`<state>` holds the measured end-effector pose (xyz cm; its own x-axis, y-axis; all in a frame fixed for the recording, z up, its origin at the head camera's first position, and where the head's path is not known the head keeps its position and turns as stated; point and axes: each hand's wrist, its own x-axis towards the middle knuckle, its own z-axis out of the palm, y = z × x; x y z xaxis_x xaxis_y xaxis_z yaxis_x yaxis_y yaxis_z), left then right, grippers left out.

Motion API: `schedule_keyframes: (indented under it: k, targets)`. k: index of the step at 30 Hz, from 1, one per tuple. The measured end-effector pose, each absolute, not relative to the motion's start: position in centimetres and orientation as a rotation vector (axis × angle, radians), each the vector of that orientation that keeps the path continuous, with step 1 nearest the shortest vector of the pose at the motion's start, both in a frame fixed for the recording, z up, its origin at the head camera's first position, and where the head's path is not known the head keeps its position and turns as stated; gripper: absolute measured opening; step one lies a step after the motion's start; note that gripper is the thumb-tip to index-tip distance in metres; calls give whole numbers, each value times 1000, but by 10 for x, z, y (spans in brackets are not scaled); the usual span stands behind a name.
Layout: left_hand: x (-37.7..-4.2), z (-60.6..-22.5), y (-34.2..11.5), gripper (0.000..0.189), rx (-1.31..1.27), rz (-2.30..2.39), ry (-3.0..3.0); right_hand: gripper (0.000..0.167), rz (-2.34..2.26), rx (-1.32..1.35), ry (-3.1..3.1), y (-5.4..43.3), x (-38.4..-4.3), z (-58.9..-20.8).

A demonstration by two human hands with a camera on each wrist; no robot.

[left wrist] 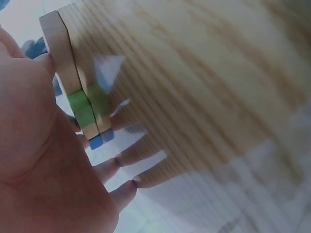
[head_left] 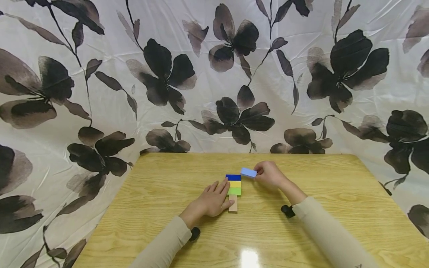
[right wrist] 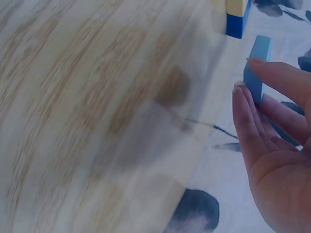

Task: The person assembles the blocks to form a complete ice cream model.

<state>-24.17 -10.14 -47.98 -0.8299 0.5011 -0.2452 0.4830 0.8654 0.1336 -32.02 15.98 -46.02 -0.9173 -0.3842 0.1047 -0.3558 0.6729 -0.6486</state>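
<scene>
Between thumb and fingers my right hand (head_left: 270,175) pinches a light blue block (head_left: 248,172), near the far end of a row of blocks. That row lies flat on the table: a dark blue block (head_left: 233,177) farthest away, then a yellow block (head_left: 235,184), a green block (head_left: 234,191) and, lengthwise toward me, a plain wooden block (head_left: 232,207). Along the row's left side my left hand (head_left: 212,200) lies with straight fingers. Its fingertips are at the coloured blocks, and its thumb touches the plain wooden one. The right wrist view shows the light blue block (right wrist: 257,68) between thumb and fingertips.
The wood-grain table (head_left: 161,186) reaches back to a white cloth (head_left: 201,85) printed with dark flowers. Dark wrist cameras sit under both wrists, one by the left cuff (head_left: 195,234) and one by the right cuff (head_left: 287,211). Light glares on the near tabletop.
</scene>
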Motion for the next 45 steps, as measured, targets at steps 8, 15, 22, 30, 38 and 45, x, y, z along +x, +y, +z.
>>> schedule_keyframes:
  k: [8, 15, 22, 30, 38, 45]
  targets:
    - [-244, -478, -101, 75, 741, 84, 2773, 18, -1082, -607, 2839, 151, -329, -466]
    - [-244, -476, -101, 75, 737, 83, 2769, 16, -1055, -666, 2865, 146, -334, -470]
    - [-242, -475, -101, 74, 731, 87, 2763, 18, -1051, -638, 2874, 137, -336, -471]
    - [-243, -477, -101, 74, 719, 83, 2759, 16, -1075, -643, 2844, 128, -339, -470]
    - [-241, -475, -102, 74, 721, 68, 2763, 12, -1041, -718, 2817, 120, -344, -468]
    - [-240, -476, -103, 74, 735, 70, 2770, 14, -947, -789, 2822, 116, -350, -467]
